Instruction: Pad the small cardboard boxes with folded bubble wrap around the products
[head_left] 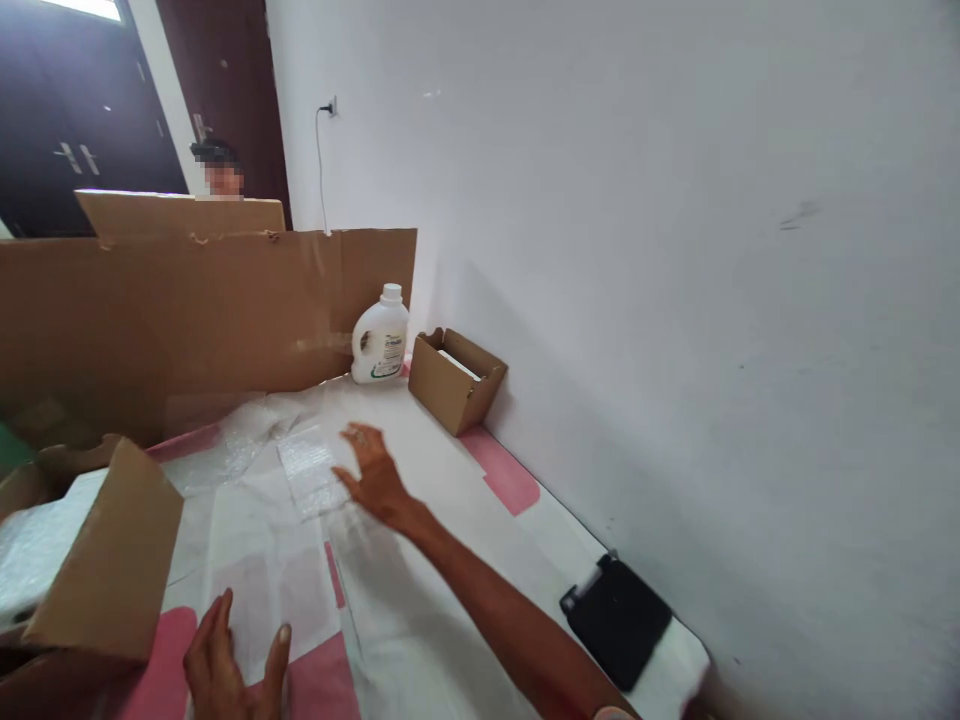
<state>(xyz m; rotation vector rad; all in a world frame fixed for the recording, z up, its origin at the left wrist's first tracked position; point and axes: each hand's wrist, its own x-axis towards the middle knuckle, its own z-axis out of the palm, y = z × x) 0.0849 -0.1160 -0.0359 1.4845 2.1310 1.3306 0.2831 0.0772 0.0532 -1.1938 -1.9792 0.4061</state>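
Observation:
My right hand (377, 478) is stretched forward over the table, fingers apart and holding nothing. Its fingertips are at the right edge of a clear bubble wrap sheet (306, 470); I cannot tell whether they touch it. At the bottom of the view, my left hand (231, 665) is open, thumb away from the fingers, above the white sheeting (274, 590) on the pink-patterned surface. A cardboard box (124, 560) stands to its left, with a bubble-wrapped white item (45, 545) inside.
A white jug with a handle (382, 340) stands by a tall cardboard panel (187, 310). Against the wall sit a small open carton (454, 385) and a black flat object (619, 620). Behind the panel, another person's head (217, 168) shows.

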